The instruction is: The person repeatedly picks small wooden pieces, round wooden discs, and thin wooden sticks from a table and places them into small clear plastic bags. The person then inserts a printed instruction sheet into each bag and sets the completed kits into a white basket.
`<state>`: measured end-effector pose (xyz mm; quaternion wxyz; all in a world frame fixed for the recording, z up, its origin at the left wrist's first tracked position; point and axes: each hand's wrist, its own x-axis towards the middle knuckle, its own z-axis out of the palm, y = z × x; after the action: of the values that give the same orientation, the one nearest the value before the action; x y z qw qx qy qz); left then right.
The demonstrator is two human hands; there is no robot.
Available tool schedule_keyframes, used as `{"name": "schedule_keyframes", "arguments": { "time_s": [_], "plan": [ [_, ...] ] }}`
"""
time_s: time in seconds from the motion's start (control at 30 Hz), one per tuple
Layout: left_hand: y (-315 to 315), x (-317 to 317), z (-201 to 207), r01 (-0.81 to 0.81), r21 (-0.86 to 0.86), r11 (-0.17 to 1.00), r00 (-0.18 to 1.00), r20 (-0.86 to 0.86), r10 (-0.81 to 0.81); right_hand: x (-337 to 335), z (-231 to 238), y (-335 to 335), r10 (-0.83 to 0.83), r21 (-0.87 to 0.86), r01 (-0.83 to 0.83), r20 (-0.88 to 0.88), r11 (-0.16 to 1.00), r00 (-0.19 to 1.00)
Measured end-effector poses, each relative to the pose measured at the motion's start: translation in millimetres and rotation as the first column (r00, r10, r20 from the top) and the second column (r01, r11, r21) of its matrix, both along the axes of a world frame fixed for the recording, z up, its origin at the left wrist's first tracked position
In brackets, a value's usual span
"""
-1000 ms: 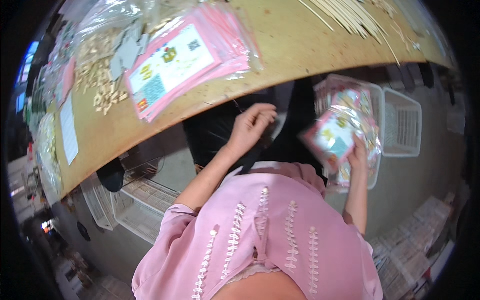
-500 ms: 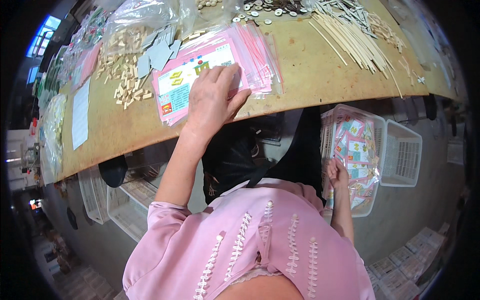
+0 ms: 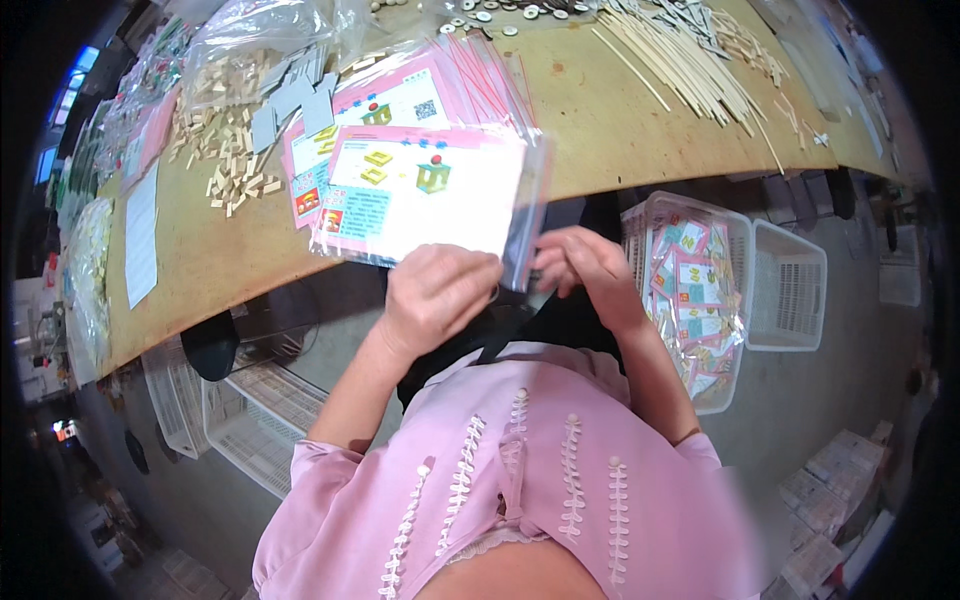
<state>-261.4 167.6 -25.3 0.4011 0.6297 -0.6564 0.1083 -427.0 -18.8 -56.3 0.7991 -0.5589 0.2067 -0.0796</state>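
My left hand (image 3: 440,295) grips the lower edge of a clear zip bag (image 3: 345,190) holding a pink-bordered picture card, its fingers closed on the plastic. The bag is tilted over the table's front edge, above a pile of similar bags (image 3: 425,85). Close to its right-hand zip edge is my right hand (image 3: 595,270), fingers loosely bent and apart. Whether its fingertips touch the plastic I cannot tell.
Grey rectangular pieces (image 3: 295,100) and small wooden blocks (image 3: 235,175) lie left of the pile. Wooden sticks (image 3: 680,75) lie at the far right. Below, a white basket (image 3: 745,290) holds several filled bags; another basket (image 3: 790,285) stands beside it.
My left hand has lifted one bag off the pile and drawn it toward me. My right hand has come up from the basket to the bag's right edge.
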Motion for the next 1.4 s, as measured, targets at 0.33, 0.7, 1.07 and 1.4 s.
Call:
{"name": "schedule_keyframes", "arguments": {
  "time_s": [0.33, 0.7, 1.07, 1.4],
  "plan": [
    [37.5, -40.8, -64.8, 0.094, 0.340, 0.936, 0.920, -0.388, 0.049, -33.2, -36.4, 14.2, 0.220, -0.005, -0.264, -0.536, 0.964, 0.815],
    [-4.6, -73.0, -80.9, 0.176, 0.387, 0.905, 0.596, -0.774, 0.215, -36.8, -45.0, 35.8, -0.037, -0.014, 0.035, -0.350, 0.999, 0.936],
    [-22.2, -61.1, -77.7, -0.226, 0.315, 0.922, 0.748, -0.550, 0.372, -50.5, -18.5, 40.2, -0.104, -0.842, 0.036, -0.024, 0.539, 0.994],
    [3.7, -48.7, -70.3, -0.062, 0.345, 0.937, 0.797, -0.548, 0.255, -45.1, 8.9, 10.8, 0.196, -0.920, -0.393, -0.383, 0.011, 0.903]
  ]
}}
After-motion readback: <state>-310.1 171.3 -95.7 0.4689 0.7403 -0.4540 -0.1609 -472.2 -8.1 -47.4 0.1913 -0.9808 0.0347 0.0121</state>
